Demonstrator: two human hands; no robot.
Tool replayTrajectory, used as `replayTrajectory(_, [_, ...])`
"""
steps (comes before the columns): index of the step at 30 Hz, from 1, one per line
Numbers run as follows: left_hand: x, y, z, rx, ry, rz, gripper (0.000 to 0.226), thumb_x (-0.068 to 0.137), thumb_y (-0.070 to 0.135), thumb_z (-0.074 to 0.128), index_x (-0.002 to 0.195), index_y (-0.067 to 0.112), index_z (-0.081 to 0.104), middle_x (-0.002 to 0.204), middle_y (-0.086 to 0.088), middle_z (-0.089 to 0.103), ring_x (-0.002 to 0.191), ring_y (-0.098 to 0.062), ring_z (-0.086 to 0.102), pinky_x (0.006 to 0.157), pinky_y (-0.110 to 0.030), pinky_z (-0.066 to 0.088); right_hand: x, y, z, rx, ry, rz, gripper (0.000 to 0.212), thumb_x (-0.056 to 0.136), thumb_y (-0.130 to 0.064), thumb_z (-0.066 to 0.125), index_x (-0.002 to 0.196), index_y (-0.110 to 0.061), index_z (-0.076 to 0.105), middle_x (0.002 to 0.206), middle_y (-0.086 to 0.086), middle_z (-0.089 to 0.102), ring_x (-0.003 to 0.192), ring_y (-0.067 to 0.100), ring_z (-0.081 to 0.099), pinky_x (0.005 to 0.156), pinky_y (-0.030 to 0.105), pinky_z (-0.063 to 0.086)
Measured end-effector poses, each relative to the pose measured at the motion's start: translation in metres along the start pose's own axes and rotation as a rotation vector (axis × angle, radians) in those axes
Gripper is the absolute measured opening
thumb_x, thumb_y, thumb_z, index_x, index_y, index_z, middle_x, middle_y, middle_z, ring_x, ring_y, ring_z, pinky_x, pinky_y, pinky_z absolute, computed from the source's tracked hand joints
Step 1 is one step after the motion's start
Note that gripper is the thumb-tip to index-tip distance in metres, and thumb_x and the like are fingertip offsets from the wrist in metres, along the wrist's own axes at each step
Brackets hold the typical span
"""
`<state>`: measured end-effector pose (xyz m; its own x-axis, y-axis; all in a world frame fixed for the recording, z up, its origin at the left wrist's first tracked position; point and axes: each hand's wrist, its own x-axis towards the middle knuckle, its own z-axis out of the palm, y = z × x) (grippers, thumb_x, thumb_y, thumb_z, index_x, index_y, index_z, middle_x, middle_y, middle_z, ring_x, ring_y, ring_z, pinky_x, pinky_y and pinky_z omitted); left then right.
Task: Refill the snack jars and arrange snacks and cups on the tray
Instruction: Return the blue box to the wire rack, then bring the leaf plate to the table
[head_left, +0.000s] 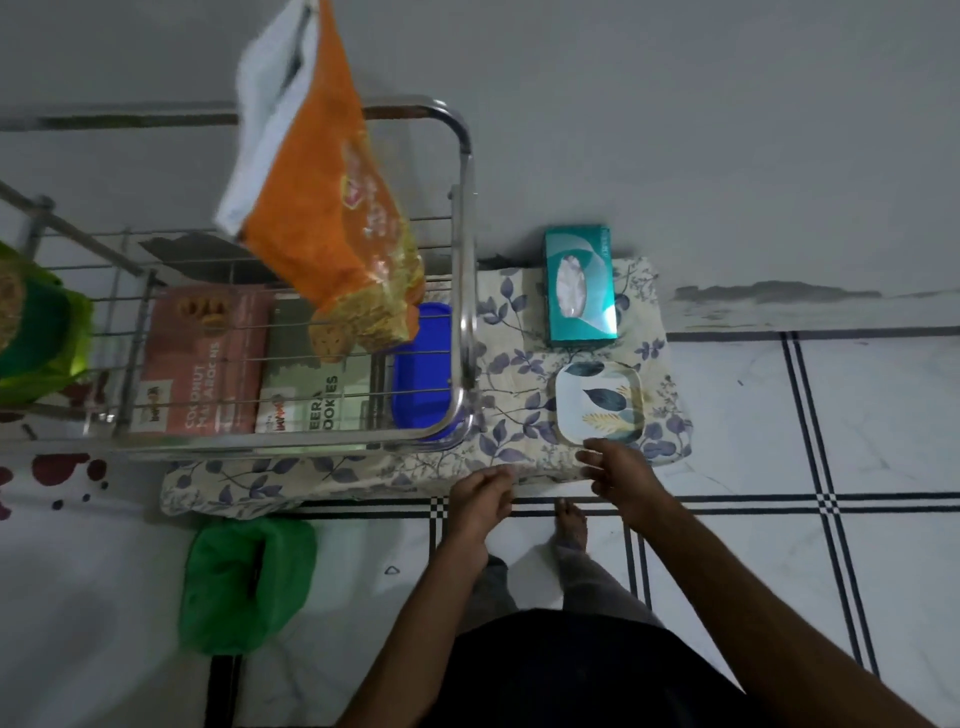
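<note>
**Operator A:** Currently, where is the small square dish with the leaf print (599, 402) relative to the floral-patterned cloth covering the worktop (511, 358)?

**Operator B:** It rests flat on that cloth, near the cloth's front edge on the right side. The teal cardboard tissue box (581, 286) lies on the same cloth, behind the dish and apart from it.

**Operator A:** State of the hands?

**Operator B:** Right hand (618, 470): at the front edge of the cloth, just below the dish. Fingers are spread and point left. Whether the fingertips touch the dish rim cannot be determined. Left hand (480, 501): at the cloth's front edge, left of the right hand. Fingers are loosely curled and hold nothing visible.

**Operator A:** Items left of the cloth's open area?

**Operator B:** A steel wire rack (462, 249) stands on the cloth's left portion. Beneath its wires: a pink Coconut Macaroons box (202, 364), a pale cookies box (311, 395) and a blue plastic lid (423, 371). An orange snack bag (332, 208) sits tilted above the rack; image is blurred there. A green plastic bag (244, 582) lies on the floor below the cloth's front-left edge.
</note>
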<state>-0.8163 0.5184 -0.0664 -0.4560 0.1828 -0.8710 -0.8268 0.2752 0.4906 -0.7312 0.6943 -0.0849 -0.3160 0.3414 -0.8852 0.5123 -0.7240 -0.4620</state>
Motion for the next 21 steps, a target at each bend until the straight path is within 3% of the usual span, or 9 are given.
replayTrajectory(4, [0.021,0.006,0.048,0.084,0.008,0.035,0.009,0.092,0.011,0.065,0.091,0.017,0.071,0.092,-0.01,0.07,0.086,-0.021,0.064,0.07,-0.025,0.053,0.036,-0.016,-0.043,-0.149,0.125,-0.173,0.012,0.098,-0.015,0.052,0.101,-0.008,0.061,0.083,0.009,0.064,0.064,0.012,0.059,0.051,0.022,0.045])
replayTrajectory(6, [0.039,0.0,0.069,0.19,0.075,0.085,0.013,0.093,0.01,0.063,0.09,0.02,0.071,0.097,-0.01,0.071,0.091,-0.026,0.066,0.074,-0.029,0.053,0.056,-0.019,-0.059,-0.276,0.18,-0.243,0.011,0.094,-0.018,0.057,0.1,-0.009,0.06,0.089,0.011,0.065,0.071,0.016,0.065,0.056,0.029,0.054])
replayTrajectory(8, [0.06,-0.006,0.09,0.418,0.14,0.17,0.016,0.094,0.013,0.06,0.104,0.016,0.072,0.109,-0.01,0.071,0.099,-0.027,0.066,0.079,-0.029,0.051,0.073,-0.018,-0.073,-0.385,0.252,-0.293,0.024,0.088,-0.025,0.061,0.106,-0.009,0.056,0.095,0.009,0.066,0.082,0.024,0.066,0.066,0.036,0.056])
replayTrajectory(10, [0.079,-0.009,0.113,0.622,0.162,0.215,0.028,0.094,0.015,0.058,0.12,0.008,0.066,0.119,-0.01,0.067,0.106,-0.028,0.063,0.082,-0.028,0.047,0.088,-0.017,-0.085,-0.447,0.29,-0.341,0.028,0.088,-0.031,0.057,0.105,-0.01,0.054,0.092,0.008,0.063,0.081,0.024,0.062,0.065,0.034,0.052])
replayTrajectory(14, [0.116,-0.011,0.149,0.726,0.205,0.258,0.036,0.093,0.017,0.058,0.127,0.005,0.058,0.13,-0.015,0.06,0.118,-0.033,0.058,0.091,-0.034,0.044,0.119,-0.012,-0.1,-0.53,0.25,-0.273,0.009,0.096,-0.028,0.054,0.097,-0.02,0.052,0.096,0.01,0.065,0.09,0.032,0.063,0.079,0.049,0.054])
replayTrajectory(18, [0.145,-0.021,0.161,0.808,0.23,0.245,0.029,0.093,0.018,0.057,0.12,0.008,0.062,0.124,-0.015,0.063,0.113,-0.037,0.06,0.085,-0.036,0.046,0.142,-0.006,-0.106,-0.617,0.177,-0.249,0.021,0.096,-0.037,0.049,0.107,-0.019,0.052,0.104,0.008,0.066,0.096,0.031,0.065,0.083,0.052,0.056])
replayTrajectory(21, [0.152,-0.032,0.165,0.837,0.185,0.277,0.03,0.095,0.018,0.06,0.124,0.014,0.068,0.128,-0.008,0.066,0.113,-0.028,0.063,0.09,-0.032,0.048,0.154,-0.006,-0.109,-0.668,0.14,-0.285,0.016,0.1,-0.029,0.05,0.106,-0.015,0.053,0.102,0.008,0.066,0.095,0.029,0.065,0.083,0.053,0.055])
